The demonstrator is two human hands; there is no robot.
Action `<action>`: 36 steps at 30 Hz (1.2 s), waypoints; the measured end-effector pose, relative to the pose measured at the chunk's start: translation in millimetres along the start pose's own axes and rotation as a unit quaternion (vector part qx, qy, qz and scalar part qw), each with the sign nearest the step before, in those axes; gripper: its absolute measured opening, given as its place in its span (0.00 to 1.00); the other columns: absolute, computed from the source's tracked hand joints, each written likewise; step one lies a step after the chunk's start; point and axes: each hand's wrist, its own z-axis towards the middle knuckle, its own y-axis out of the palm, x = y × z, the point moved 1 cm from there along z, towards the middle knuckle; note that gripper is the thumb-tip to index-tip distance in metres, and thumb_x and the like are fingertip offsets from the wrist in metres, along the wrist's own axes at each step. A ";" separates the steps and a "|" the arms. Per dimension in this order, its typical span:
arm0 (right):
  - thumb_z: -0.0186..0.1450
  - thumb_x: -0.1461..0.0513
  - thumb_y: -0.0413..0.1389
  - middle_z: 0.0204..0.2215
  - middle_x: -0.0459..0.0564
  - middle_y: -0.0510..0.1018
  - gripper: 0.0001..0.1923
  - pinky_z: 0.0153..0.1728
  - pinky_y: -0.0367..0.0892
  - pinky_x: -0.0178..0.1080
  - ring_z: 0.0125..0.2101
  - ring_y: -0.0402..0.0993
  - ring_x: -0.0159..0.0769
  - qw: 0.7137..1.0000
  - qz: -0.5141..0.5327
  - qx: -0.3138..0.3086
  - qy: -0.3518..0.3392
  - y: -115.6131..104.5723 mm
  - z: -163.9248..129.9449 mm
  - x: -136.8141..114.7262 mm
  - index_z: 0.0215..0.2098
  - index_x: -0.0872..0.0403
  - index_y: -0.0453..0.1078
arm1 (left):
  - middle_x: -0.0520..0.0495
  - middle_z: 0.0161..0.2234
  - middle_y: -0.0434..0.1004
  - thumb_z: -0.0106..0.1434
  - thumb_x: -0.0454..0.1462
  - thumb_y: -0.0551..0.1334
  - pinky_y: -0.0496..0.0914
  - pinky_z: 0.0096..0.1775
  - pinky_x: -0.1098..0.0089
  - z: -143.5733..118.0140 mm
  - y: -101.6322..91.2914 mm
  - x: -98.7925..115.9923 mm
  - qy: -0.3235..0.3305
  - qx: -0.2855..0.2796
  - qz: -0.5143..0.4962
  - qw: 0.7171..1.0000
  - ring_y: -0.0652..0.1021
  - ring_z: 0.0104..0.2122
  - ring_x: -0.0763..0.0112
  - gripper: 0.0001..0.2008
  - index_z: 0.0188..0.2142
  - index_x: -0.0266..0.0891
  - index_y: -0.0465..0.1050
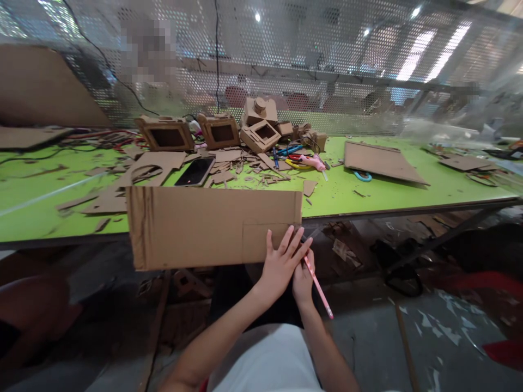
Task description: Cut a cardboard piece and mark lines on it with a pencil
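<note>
My left hand (pixel 281 265) lies spread on the cardboard (pixel 196 231), which overlaps the front edge of the bench (pixel 343 198); my right hand (pixel 302 282) grips the pencil (pixel 318 286). Uneven pressure could tip the cardboard, skewing a stroke.

text: none legible | labels: none legible | brands: none legible | numbers/signs: none legible

2 bare hands (pixel 279 270) are working at 1 long cardboard panel (pixel 196 226) with 1 pink pencil (pixel 319 288). Behind them, 3 cardboard boxes with rectangular openings (pixel 232 134), 1 knob-topped box (pixel 260 112) and 1 phone (pixel 195 172) are sharing 1 green table (pixel 376 197).
</note>
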 end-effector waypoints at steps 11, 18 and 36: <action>0.63 0.51 0.53 0.44 0.55 0.78 0.21 0.41 0.73 0.43 0.42 0.76 0.42 0.999 0.032 0.008 0.013 -22.2 10.4 9.2 0.49 0.54 0.70 | 0.47 0.66 0.56 0.67 0.36 0.56 0.30 0.62 0.37 0.7 -1.4 0.8 -0.001 0.006 0.019 1.000 0.36 0.68 0.61 0.26 0.64 0.46 0.58; 0.66 0.52 0.52 0.31 0.48 0.75 0.21 0.24 0.66 0.32 0.25 0.71 0.29 0.982 0.004 0.171 -0.083 -48.5 32.4 -4.3 0.52 0.54 0.70 | 0.47 0.67 0.52 0.65 0.32 0.55 0.34 0.61 0.35 2.2 -5.7 2.9 -0.004 -0.003 0.023 1.000 0.36 0.68 0.60 0.28 0.64 0.47 0.56; 0.63 0.54 0.56 0.21 0.41 0.70 0.11 0.24 0.62 0.33 0.21 0.67 0.29 0.952 -0.130 -0.213 -0.177 -10.1 94.5 -95.9 0.30 0.52 0.65 | 0.41 0.64 0.60 0.65 0.34 0.56 0.46 0.60 0.32 1.4 -4.5 -0.6 0.014 -0.040 -0.002 0.999 0.56 0.66 0.54 0.25 0.62 0.45 0.61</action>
